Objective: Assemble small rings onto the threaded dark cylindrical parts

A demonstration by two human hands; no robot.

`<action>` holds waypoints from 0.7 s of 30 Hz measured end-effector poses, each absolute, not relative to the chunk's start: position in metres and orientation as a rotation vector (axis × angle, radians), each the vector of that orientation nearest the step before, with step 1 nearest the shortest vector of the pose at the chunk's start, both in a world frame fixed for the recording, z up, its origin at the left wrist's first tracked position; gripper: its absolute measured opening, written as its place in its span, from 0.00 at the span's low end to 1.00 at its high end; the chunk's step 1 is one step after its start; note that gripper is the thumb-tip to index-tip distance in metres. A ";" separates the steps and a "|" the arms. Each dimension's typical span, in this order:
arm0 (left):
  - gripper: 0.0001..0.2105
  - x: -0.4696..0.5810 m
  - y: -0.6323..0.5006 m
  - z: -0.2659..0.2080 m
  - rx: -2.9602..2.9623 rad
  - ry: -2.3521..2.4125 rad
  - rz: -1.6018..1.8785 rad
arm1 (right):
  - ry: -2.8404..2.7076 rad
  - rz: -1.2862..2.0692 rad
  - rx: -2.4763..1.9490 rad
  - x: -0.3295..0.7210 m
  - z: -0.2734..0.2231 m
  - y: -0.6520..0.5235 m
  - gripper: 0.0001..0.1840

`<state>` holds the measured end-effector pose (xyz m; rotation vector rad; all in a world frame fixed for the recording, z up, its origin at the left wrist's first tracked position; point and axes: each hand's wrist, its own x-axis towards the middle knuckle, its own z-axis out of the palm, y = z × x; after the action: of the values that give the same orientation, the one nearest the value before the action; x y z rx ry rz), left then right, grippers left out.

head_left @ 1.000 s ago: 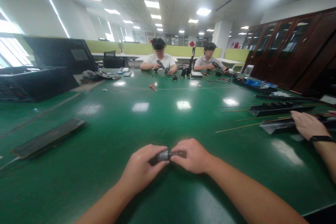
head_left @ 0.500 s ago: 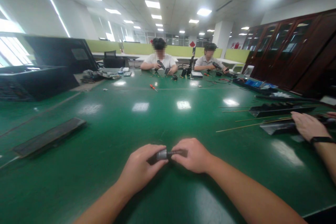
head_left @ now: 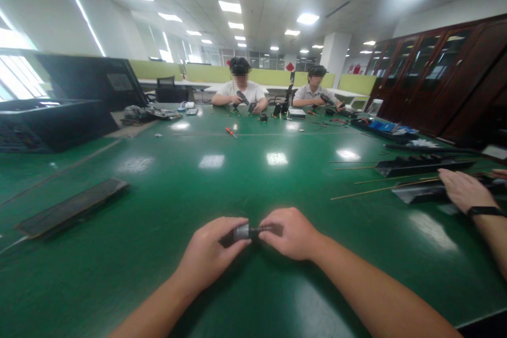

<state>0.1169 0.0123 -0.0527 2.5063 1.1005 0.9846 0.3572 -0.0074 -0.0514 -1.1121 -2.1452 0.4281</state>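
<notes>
My left hand [head_left: 209, 247] is closed around a short grey metal cylinder [head_left: 241, 232], thumb below and fingers above. From the cylinder's right end a dark ridged shaft [head_left: 264, 229] runs to my right hand [head_left: 292, 233]. That hand pinches the shaft between thumb and fingertips, and its far end lies behind the fingers. Whether the shaft and cylinder are one piece or two I cannot tell. Both hands are just above the green tabletop [head_left: 245, 285].
A long flat dark bar [head_left: 73, 207] lies at left. To the right, a co-worker's hand [head_left: 469, 190] rests by dark metal channels [head_left: 420, 190] and thin brass-coloured rods [head_left: 360, 194]. An orange screwdriver [head_left: 230, 132] lies farther back. Two people sit opposite with power tools.
My left hand has shifted slightly left with the grey cylinder, and a little more of the dark shaft shows between the hands. My right hand is almost still.
</notes>
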 end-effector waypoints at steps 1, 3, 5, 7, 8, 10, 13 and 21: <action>0.13 0.117 0.012 -0.052 2.503 1.101 0.988 | -2.142 0.427 -1.115 0.357 -0.051 -0.007 0.08; 0.13 0.117 0.013 -0.052 2.493 1.107 0.989 | -2.135 0.424 -1.117 0.358 -0.051 -0.007 0.08; 0.13 0.116 0.013 -0.051 2.482 1.115 0.986 | -2.130 0.422 -1.119 0.359 -0.051 -0.007 0.08; 0.13 0.116 0.014 -0.051 2.468 1.130 0.986 | -2.127 0.426 -1.122 0.359 -0.051 -0.007 0.08; 0.14 0.116 0.014 -0.051 2.462 1.136 0.985 | -2.123 0.426 -1.124 0.359 -0.052 -0.006 0.08; 0.14 0.115 0.014 -0.052 2.450 1.148 0.977 | -2.116 0.425 -1.122 0.359 -0.052 -0.005 0.08; 0.13 0.115 0.015 -0.053 2.432 1.160 0.960 | -2.101 0.415 -1.129 0.358 -0.054 -0.005 0.07; 0.11 0.113 0.018 -0.051 2.364 1.212 0.948 | -2.085 0.419 -1.161 0.360 -0.053 -0.007 0.07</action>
<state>0.1128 0.0176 -0.0511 2.3639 1.2119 0.9481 0.3595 -0.0069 -0.0534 -1.1614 -2.0847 0.4189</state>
